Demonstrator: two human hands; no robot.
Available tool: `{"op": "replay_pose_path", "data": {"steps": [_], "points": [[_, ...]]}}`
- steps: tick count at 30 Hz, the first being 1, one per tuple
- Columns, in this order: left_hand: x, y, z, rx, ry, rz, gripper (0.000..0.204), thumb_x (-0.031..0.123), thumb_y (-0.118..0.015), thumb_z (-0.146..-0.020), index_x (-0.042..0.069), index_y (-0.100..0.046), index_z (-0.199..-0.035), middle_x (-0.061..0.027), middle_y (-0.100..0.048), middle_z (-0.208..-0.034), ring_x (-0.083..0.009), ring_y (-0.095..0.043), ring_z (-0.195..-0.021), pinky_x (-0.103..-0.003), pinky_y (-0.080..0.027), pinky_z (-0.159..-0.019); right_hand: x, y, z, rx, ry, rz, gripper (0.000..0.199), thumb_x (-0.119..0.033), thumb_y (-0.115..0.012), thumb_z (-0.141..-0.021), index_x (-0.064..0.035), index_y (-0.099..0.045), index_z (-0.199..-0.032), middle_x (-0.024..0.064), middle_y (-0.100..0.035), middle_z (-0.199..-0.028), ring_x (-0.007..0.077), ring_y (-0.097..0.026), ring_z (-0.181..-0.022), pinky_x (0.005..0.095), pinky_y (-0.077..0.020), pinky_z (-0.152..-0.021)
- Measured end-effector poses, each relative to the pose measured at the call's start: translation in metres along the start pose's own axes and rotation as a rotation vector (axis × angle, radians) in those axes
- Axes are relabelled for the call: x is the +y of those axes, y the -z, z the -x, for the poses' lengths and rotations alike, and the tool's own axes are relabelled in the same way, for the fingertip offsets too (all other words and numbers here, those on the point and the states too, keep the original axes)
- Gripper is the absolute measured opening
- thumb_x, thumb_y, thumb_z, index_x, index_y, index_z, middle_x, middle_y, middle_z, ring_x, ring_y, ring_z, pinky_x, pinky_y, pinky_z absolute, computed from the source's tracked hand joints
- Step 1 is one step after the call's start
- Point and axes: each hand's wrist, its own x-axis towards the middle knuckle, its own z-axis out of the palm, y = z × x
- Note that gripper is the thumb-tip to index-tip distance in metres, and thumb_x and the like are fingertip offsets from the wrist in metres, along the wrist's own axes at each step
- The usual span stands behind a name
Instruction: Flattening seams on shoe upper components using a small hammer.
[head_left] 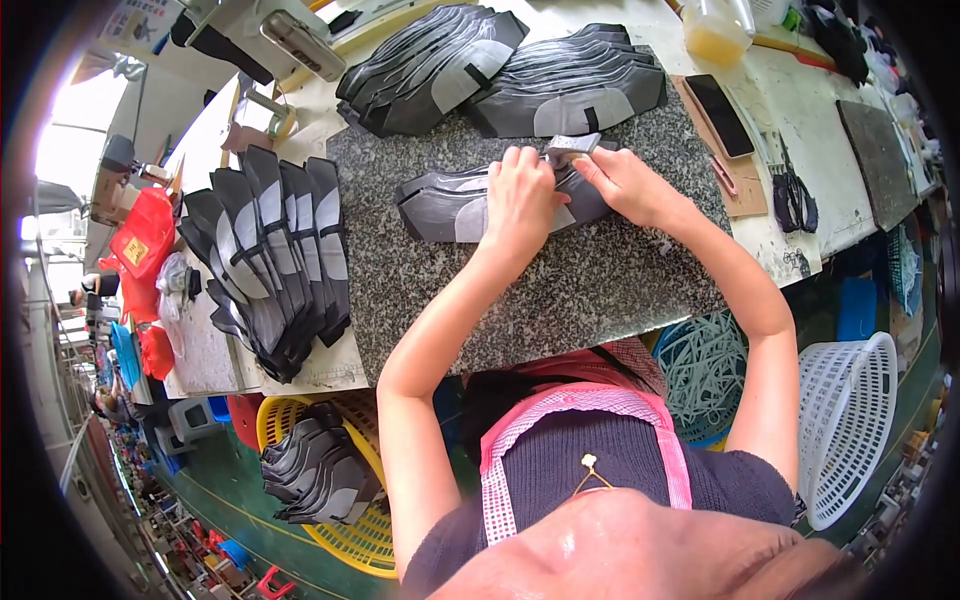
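A small stack of black-and-grey shoe-upper pieces (pixel 440 205) lies across the speckled grey stone slab (pixel 480 310) in front of me. My left hand (pixel 520 200) rests over the middle of the stack, with its fingers curled onto the pieces. My right hand (pixel 635 188) is just right of it, thumb and fingers closed on a piece at the far side. A light grey flap (pixel 573 148) stands up between both hands. The fingertips are partly hidden, so exactly how each grips is hard to see.
Two fanned piles of similar pieces (pixel 425 75) (pixel 570 85) lie beyond my hands, another pile (pixel 275 250) at left. A phone (pixel 718 115) and black thread snips (pixel 793 200) lie right. Below are a yellow basket (pixel 365 535), a white basket (pixel 845 430) and pale strips (pixel 705 375).
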Motion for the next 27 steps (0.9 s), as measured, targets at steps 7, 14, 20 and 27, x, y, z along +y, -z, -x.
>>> {"op": "replay_pose_path", "data": {"steps": [7,14,20,27], "points": [[0.005,0.053,0.041,-0.026,-0.213,0.168,0.026,0.019,-0.077,-0.080,0.008,-0.060,-0.095,-0.0104,-0.060,-0.086,-0.0312,-0.060,-0.082,-0.041,-0.049,-0.073,0.007,0.001,-0.003,0.075,0.073,-0.053,0.038,-0.031,-0.044,-0.105,0.0026,-0.057,-0.095,0.0274,-0.063,-0.083,0.0482,-0.060,-0.087,0.0514,-0.0459,-0.072],[0.024,0.165,0.127,0.550,0.386,-0.077,0.034,0.019,-0.062,-0.099,-0.001,-0.051,-0.124,-0.0187,-0.066,-0.110,-0.0273,-0.066,-0.088,-0.035,-0.051,-0.073,0.012,0.003,-0.001,0.066,0.019,-0.003,0.040,-0.034,-0.044,-0.105,0.0016,-0.056,-0.091,0.0249,-0.061,-0.075,0.0457,-0.060,-0.076,0.0493,-0.0448,-0.066],[0.041,0.107,0.119,-0.693,0.162,0.607,0.035,0.011,-0.063,-0.091,0.006,-0.052,-0.124,-0.0229,-0.067,-0.099,-0.0419,-0.067,-0.081,-0.049,-0.051,-0.072,-0.011,0.009,0.029,0.164,0.128,0.024,0.027,-0.027,-0.051,-0.102,-0.0005,-0.056,-0.100,0.0220,-0.063,-0.076,0.0424,-0.062,-0.070,0.0470,-0.0451,-0.062],[0.056,0.008,0.104,-0.272,0.012,0.624,0.029,0.001,-0.066,-0.081,-0.001,-0.060,-0.109,-0.0163,-0.058,-0.097,-0.0345,-0.053,-0.099,-0.042,-0.045,-0.089,-0.053,0.032,0.143,0.005,-0.333,-0.464,0.039,-0.023,-0.049,-0.105,0.0014,-0.057,-0.135,0.0004,-0.063,-0.088,0.0091,-0.051,-0.077,0.0266,-0.0444,-0.068]]}}
